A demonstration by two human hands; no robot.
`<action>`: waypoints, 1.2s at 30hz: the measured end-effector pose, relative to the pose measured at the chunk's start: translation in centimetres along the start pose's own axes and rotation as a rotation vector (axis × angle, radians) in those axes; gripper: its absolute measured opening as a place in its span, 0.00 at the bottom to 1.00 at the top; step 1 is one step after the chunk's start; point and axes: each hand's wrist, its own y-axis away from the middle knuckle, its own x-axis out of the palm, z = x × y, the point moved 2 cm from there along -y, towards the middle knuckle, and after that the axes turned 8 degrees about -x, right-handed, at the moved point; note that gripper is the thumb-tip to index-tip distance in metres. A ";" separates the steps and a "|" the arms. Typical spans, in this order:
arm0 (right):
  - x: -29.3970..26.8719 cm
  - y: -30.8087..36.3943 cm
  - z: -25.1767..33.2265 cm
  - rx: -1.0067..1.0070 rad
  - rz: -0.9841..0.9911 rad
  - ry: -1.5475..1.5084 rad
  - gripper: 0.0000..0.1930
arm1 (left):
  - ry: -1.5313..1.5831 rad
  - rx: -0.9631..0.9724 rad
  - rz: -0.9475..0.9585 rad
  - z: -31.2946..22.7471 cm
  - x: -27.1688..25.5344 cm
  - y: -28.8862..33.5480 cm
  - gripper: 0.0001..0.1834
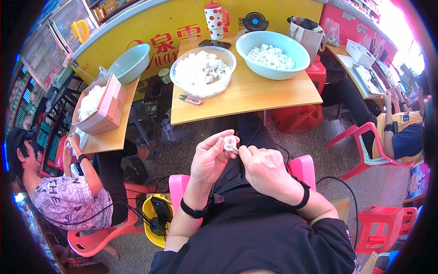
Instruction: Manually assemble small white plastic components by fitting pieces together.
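Observation:
Above my lap, the thumb and fingers of my left hand (206,159) pinch a small white rounded plastic part (230,143). My right hand (268,170) is closed right beside it, fingertips almost against the part. A thin strip shows at those fingertips, too small to name. On the wooden table (255,101) ahead stands a clear round tub (207,90) with a heap of white pieces. To its right, a pale blue basin (269,72) holds more small white pieces. Thread snips (190,100) lie by the table's near edge.
A polka-dot tumbler (214,23), a phone (214,44) and a small fan (255,21) are along the table's back. People work at tables on both sides. A yellow bucket (150,214) with cables stands left of my pink chair (178,188). Red stools (376,228) are at right.

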 end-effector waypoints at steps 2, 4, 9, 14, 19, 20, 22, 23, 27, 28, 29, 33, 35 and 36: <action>-0.1 -0.1 0.0 -0.001 0.013 0.009 0.07 | -0.018 0.008 -0.003 0.0 0.0 0.0 0.17; -0.2 -0.1 0.0 -0.003 0.061 0.045 0.08 | -0.033 0.013 -0.006 0.1 -0.1 0.1 0.17; -0.2 -0.1 0.4 0.010 0.090 0.083 0.08 | -0.099 0.027 0.003 0.3 -0.3 0.1 0.17; 0.0 -0.3 0.1 0.017 0.092 0.080 0.07 | -0.087 0.029 -0.019 0.5 -0.6 0.0 0.18; -0.1 -0.1 -0.5 0.090 -0.036 -0.210 0.04 | -0.057 0.038 -0.038 0.1 0.0 -0.3 0.18; 0.1 0.0 -0.5 0.092 -0.035 -0.209 0.04 | -0.053 0.039 -0.034 0.2 0.1 -0.3 0.17; 0.3 -0.2 -0.6 0.113 -0.041 -0.234 0.04 | -0.053 0.043 -0.029 0.0 0.2 -0.3 0.17; 0.3 -0.3 -0.6 0.113 -0.042 -0.234 0.04 | -0.066 0.044 -0.041 0.0 0.2 -0.3 0.17; 0.5 -0.5 -0.5 0.094 -0.035 -0.218 0.04 | -0.110 0.060 -0.057 0.0 -0.1 -0.2 0.18; 0.6 -0.5 -0.5 0.089 -0.028 -0.203 0.04 | -0.110 0.059 -0.057 0.0 0.1 -0.2 0.18; 0.7 -0.5 -0.5 0.090 -0.027 -0.203 0.04 | -0.104 0.062 -0.060 -0.1 0.3 -0.2 0.16; 0.6 -0.7 -0.6 0.104 -0.040 -0.236 0.05 | -0.113 0.059 -0.054 -0.1 0.3 -0.2 0.15; 0.6 -0.7 -0.8 0.110 -0.040 -0.251 0.05 | -0.120 0.074 -0.054 0.0 0.4 -0.3 0.15; 0.8 -0.7 -1.0 0.125 -0.051 -0.265 0.04 | -0.127 0.089 -0.055 0.0 0.5 -0.2 0.15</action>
